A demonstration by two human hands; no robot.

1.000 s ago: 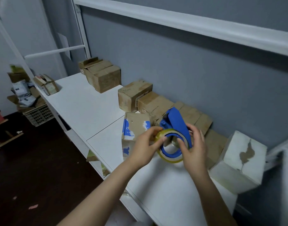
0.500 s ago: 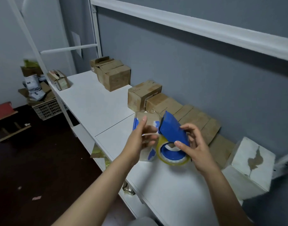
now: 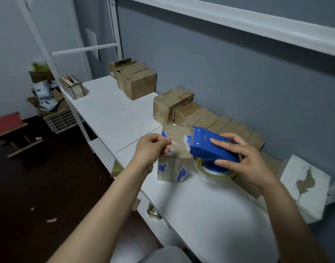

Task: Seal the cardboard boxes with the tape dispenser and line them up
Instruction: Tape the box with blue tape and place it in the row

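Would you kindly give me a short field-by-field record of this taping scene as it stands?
box in work: cardboard box with blue patches, upright on white table
left hand: pinches what seems the tape end at the box's top edge
right hand: grips blue tape dispenser, its front over the box top
against wall: row of cardboard boxes
far right: white box

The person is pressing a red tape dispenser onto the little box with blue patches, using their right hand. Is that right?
Almost. The tape dispenser is blue, not red. The head view shows the right hand holding it against the top of the little box with blue patches, just as you said.
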